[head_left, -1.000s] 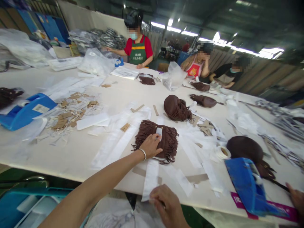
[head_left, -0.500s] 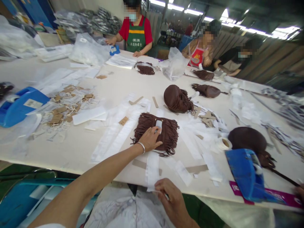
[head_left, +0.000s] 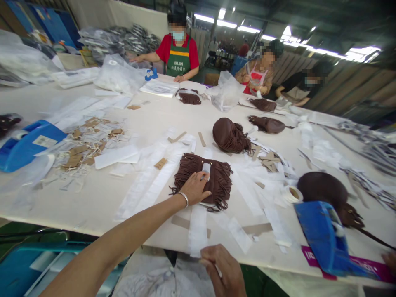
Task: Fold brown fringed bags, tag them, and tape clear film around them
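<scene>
A dark brown fringed bag (head_left: 221, 179) lies flat on the table in front of me. My left hand (head_left: 194, 188) rests on it with fingers stretched out, the fingertips touching a whitish wrapped piece (head_left: 206, 170) at the bag's middle. From beneath the bag a white strip (head_left: 198, 231) runs toward me and past the table's front edge. My right hand (head_left: 224, 268) is closed in a pinch at the strip's near end; the strip's corner between the fingers is partly hidden.
Tags with strings (head_left: 83, 150) lie left, beside a blue tape dispenser (head_left: 34, 142). Another blue dispenser (head_left: 321, 235) and a round brown bag (head_left: 321, 187) are at the right. A brown bag (head_left: 229, 134) sits beyond mine. People (head_left: 179, 57) work across the table.
The whole view has tilted slightly upward, so the table appears lower. My left hand stays on the bag and my right hand stays by the strip's end. The person opposite has lifted their head.
</scene>
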The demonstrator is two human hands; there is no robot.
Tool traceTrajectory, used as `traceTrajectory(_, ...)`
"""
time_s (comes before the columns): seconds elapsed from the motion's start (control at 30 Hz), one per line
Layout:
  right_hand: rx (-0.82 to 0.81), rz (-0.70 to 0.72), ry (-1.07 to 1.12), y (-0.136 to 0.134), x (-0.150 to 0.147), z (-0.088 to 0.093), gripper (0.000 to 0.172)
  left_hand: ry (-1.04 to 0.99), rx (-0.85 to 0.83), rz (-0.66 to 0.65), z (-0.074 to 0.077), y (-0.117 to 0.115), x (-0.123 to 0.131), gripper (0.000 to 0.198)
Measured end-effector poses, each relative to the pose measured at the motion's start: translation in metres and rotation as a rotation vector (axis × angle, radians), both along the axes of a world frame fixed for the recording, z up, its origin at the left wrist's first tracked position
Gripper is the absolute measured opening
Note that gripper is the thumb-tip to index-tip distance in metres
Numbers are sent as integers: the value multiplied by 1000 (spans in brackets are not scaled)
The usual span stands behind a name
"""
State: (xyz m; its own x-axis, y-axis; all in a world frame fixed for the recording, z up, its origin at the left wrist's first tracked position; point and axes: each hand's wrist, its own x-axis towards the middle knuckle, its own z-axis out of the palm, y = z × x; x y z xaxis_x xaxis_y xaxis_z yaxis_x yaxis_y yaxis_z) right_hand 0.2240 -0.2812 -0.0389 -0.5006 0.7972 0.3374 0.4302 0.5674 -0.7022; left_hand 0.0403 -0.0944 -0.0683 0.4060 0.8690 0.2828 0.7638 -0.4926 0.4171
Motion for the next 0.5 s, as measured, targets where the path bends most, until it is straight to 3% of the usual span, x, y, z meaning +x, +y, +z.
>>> traceTrajectory(0.1, -134, -97, 56, -6, -1, -10, 9, -1, -6, -1, 1, 0, 0, 68)
traceTrajectory(0.27, -497, -321, 85, -16, -1, -25, 31, 6, -20, -7, 5, 1, -1, 65)
traceTrajectory(0.5, -456, -341, 115, -21, 0, -31, 33, 18, -26, -14, 7, 2, -1, 65)
